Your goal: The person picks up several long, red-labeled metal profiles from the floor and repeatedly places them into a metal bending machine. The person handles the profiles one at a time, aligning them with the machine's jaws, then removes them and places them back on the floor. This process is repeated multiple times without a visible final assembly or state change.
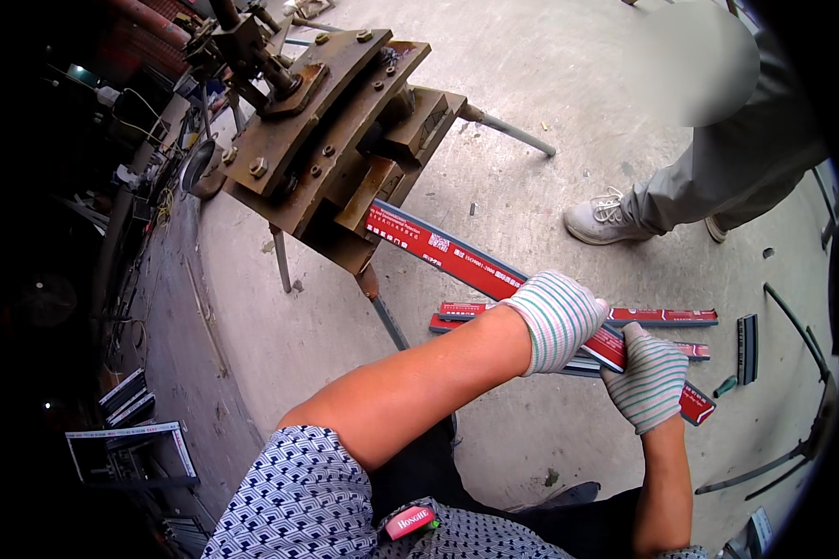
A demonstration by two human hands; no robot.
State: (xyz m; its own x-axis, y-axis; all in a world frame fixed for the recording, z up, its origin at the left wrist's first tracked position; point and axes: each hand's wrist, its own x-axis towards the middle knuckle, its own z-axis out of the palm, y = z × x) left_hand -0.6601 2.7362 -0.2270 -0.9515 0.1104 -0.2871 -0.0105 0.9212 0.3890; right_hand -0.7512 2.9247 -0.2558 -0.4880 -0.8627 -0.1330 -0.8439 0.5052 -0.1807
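A long dark profile strip with red printed film on its face slants down from the press to my hands. Its far end sits in the opening of the brown, rust-stained metal press. My left hand, in a white glove with green stripes, is closed over the strip toward its near end. At that near end, my right hand, gloved alike, grips it with the thumb up along the edge; its fingertips are partly hidden. More red-filmed strips lie on the floor beneath and beyond my hands.
Another person's shoe and grey trouser legs stand at the far right. Press legs splay over the concrete floor. A short dark profile piece lies right, near a green-handled tool. Frames and clutter line the left.
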